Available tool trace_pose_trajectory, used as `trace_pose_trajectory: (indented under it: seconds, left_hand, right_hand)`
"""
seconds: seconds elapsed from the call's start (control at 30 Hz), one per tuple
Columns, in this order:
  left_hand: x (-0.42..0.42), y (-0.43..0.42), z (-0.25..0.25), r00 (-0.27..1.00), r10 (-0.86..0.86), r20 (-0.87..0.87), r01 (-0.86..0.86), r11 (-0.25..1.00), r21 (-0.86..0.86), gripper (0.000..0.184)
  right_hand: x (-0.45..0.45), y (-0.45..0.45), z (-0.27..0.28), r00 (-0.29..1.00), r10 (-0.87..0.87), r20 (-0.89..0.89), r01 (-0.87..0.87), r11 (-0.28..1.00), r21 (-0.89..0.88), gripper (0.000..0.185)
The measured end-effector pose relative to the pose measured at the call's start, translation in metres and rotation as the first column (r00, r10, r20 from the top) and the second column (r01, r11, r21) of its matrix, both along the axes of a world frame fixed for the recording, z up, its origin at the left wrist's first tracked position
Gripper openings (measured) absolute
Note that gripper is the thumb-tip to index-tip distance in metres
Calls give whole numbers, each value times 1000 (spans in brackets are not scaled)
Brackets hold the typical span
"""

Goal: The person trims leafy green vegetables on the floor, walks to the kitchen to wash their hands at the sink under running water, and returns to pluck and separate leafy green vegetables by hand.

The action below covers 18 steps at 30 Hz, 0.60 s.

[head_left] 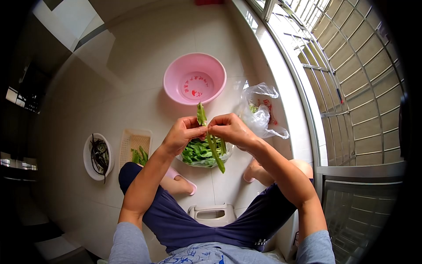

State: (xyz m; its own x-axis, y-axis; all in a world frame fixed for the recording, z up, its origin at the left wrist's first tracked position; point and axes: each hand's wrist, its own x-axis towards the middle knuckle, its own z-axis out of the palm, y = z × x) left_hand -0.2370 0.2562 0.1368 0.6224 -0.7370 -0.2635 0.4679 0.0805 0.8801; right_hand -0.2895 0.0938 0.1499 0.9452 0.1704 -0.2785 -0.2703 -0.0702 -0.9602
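My left hand (186,133) pinches a leafy green vegetable stalk (215,153) between thumb and fingers. Close beside it, my right hand (232,130) is closed, its fingertips pinching the same stalk. One leaf end points up above the hands, and long narrow leaves hang down on the near side. Below the hands, a clear plastic bag (206,164) full of leafy greens (193,152) lies on the floor, partly covered by my hands and the stalk. The exact spot where the fingertips meet is too small to make out.
Beyond my hands stands a pink basin (172,83) with red print inside. A white plastic bag (260,115) with scraps sits at right by the window ledge. At left are a beige basket (127,143) with greens and a white basket (89,167) of dark long beans.
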Motion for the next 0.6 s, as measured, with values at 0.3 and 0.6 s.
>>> trace_pose_trajectory:
  seconds: [0.3, 0.6]
  left_hand:
    - [8, 12, 16, 1000, 3, 19, 1, 975, -220, 9]
    - [10, 16, 20, 999, 43, 3, -41, 966, -255, 9]
  right_hand:
    - [5, -26, 3, 969, 111, -221, 63, 756, 651, 13]
    - [5, -34, -4, 951, 149, -270, 176, 456, 872, 22]
